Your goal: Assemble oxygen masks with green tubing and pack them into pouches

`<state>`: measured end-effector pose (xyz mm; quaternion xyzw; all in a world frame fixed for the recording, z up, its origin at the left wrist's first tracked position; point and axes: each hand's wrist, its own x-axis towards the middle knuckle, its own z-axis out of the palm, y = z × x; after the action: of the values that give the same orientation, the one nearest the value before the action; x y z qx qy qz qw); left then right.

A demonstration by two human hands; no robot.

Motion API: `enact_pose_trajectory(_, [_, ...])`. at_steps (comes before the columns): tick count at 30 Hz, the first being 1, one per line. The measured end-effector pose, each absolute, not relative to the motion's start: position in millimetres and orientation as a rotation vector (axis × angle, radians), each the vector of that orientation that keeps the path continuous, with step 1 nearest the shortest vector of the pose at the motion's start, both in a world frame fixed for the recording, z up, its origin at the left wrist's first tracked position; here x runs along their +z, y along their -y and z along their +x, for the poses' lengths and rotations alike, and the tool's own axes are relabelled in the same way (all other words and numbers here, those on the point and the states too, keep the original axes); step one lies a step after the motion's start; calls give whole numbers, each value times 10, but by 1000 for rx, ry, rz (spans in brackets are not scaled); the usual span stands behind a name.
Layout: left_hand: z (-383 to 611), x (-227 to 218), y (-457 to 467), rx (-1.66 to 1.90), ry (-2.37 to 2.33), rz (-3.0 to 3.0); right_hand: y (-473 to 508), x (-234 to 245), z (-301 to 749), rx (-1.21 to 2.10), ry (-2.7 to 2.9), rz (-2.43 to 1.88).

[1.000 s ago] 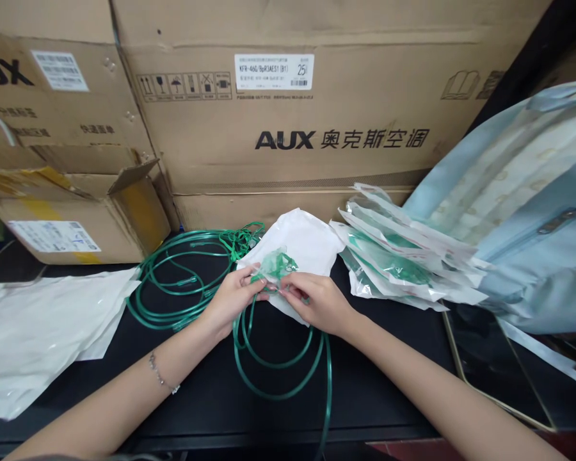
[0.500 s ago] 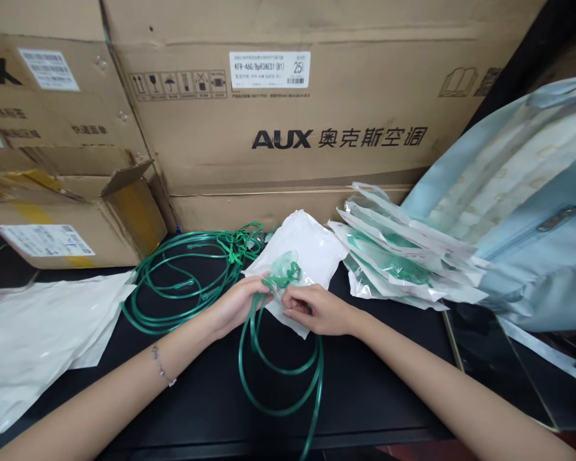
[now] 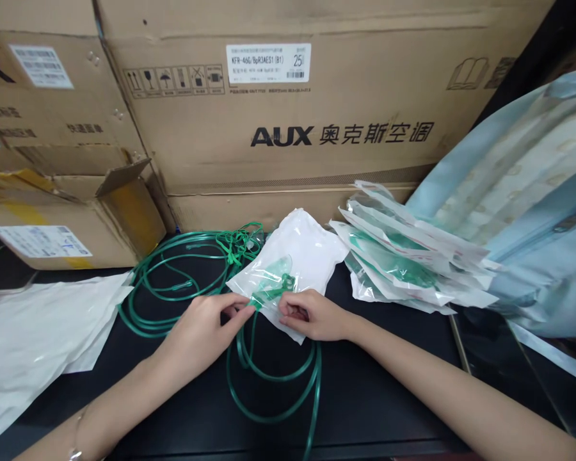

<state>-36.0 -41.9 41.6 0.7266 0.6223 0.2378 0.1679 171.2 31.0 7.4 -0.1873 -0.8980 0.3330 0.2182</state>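
My left hand pinches green tubing where it leaves a clear plastic pouch lying on the black table. A green mask shows inside the pouch. My right hand is closed on the pouch's near edge, beside the tubing's exit. The tubing's loose loops curl toward the table's front edge.
Another coil of green tubing lies left of the pouch. A pile of sealed pouches sits at the right, empty white bags at the left. Cardboard boxes stand behind. A light-blue bag leans at the far right.
My left hand has slid back toward me and left along the tubing. The pouch has shifted slightly left; the tubing loops lie lower.
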Motion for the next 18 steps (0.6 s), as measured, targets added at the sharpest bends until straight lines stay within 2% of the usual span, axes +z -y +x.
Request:
enact_pose_trajectory(6, [-402, 253, 548, 701, -1718, 1986, -302, 81, 1710, 941, 2471, -516])
enact_pose_trajectory(11, [-368, 188, 510, 501, -1753, 2139, -302, 77, 1722, 913, 2491, -500])
enact_pose_trajectory(15, [-287, 170, 408, 419, -1714, 2216, -286, 96, 1740, 756, 2571, -428])
enact_pose_trajectory(18, [-256, 140, 324, 551, -1731, 2248, -259, 149, 1764, 597, 2631, -343])
